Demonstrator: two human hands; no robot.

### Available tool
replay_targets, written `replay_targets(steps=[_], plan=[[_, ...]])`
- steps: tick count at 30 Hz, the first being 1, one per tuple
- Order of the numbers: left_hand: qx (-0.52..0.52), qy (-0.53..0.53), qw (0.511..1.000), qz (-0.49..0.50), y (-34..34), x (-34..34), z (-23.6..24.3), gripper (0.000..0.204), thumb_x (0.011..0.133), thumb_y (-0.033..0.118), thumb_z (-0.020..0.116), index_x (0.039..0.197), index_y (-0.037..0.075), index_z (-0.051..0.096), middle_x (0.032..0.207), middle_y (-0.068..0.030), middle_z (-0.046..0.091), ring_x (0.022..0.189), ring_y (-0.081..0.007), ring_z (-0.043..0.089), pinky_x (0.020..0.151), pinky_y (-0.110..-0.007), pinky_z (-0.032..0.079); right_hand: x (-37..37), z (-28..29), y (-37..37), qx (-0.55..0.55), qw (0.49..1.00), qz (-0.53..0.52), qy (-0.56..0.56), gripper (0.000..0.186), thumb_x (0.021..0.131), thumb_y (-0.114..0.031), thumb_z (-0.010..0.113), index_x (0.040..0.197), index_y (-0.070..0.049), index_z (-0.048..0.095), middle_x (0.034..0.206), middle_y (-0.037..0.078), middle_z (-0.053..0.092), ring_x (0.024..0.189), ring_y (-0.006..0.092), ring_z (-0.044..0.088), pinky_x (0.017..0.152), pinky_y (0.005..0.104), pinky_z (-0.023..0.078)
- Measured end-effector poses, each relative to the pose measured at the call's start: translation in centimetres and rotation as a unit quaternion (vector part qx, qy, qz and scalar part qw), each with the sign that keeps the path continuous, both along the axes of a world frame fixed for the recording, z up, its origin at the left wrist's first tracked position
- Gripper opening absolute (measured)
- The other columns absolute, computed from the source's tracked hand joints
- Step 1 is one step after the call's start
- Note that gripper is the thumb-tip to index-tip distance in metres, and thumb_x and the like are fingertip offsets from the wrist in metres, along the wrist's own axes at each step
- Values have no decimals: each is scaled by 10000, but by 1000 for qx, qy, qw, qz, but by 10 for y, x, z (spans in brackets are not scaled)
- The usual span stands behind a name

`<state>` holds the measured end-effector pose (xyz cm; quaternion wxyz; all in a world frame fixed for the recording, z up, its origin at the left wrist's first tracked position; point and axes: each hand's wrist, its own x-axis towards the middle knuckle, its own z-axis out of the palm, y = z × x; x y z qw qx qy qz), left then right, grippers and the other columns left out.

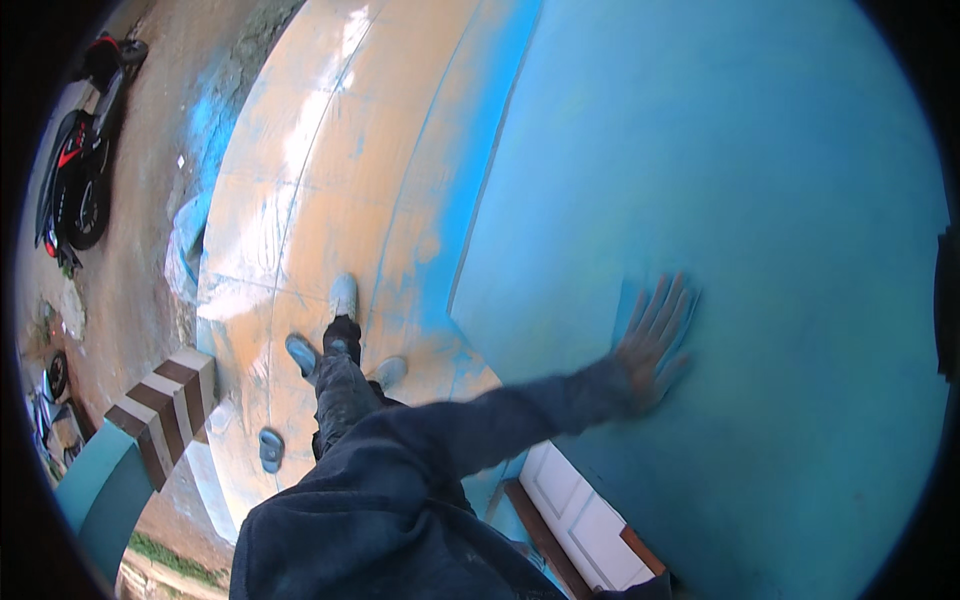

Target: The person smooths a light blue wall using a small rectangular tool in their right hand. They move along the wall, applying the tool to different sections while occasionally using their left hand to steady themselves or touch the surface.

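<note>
My left hand (652, 340) lies flat on the turquoise painted wall (800, 200), fingers stretched out and slightly apart. Beneath it is a thin blue rectangular piece (626, 305), perhaps a sheet, its edges showing around the fingers. My dark left sleeve reaches across from the lower middle. My right hand does not show; only dark clothing is at the lower edge.
Underfoot are peach floor tiles (250, 230) smeared blue, pale shoes (343, 295) and loose sandals (270, 450). A striped step-like ledge (160, 420) stands lower left, a crumpled sack (185, 250) beside the tiles, motorbikes (80, 170) on dirt beyond. A white panelled door (570, 510) is below.
</note>
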<state>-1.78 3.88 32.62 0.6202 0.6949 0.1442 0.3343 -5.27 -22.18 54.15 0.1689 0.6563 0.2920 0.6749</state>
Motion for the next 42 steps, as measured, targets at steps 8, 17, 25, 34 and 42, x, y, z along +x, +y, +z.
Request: replay_targets(steps=[8, 17, 25, 34, 42], plan=[[-72, 50, 995, 52, -53, -36, -83, 573, 953, 304, 283, 1403, 50, 35, 1458, -183, -33, 1345, -345, -57, 1080, -456, 20, 9, -44, 32, 118, 990, 31, 72, 638, 916, -439, 375, 1316, 50, 284, 1292, 188, 380, 1122, 365, 409, 886, 438, 384], [86, -56, 994, -31, -49, -53, 92, 594, 918, 174, 352, 1399, 22, 38, 1458, -190, -5, 1351, -324, -23, 1086, -441, 34, 4, -27, 64, 287, 927, 183, 159, 554, 924, -350, 358, 1306, 46, 292, 1248, 177, 421, 1030, 311, 508, 807, 377, 467], [11, -20, 999, 37, -42, -29, 95, 593, 935, 304, 255, 1392, -5, 38, 1458, -189, -21, 1350, -322, -46, 1084, -442, 15, -9, -6, 111, 327, 776, 449, 298, 513, 935, -295, 273, 1313, 51, 288, 1305, 213, 361, 1144, 301, 434, 889, 411, 418], [145, -144, 978, -46, -97, -86, 89, 585, 943, 255, 265, 1381, -39, 10, 1448, -223, -37, 1351, -313, -35, 1085, -418, 16, -4, 3, 112, 349, 754, 473, 293, 634, 894, -360, 226, 1377, 39, 123, 1418, 255, 127, 1307, 367, 191, 1018, 450, 284], [215, -180, 959, 30, -40, -9, 173, 561, 960, 245, 239, 1376, -43, -2, 1449, -220, -21, 1350, -308, -6, 1092, -381, 26, -4, -5, 99, 320, 798, 415, 296, 637, 905, -391, 250, 1369, 39, 174, 1428, 243, 115, 1329, 376, 127, 1063, 478, 151]])
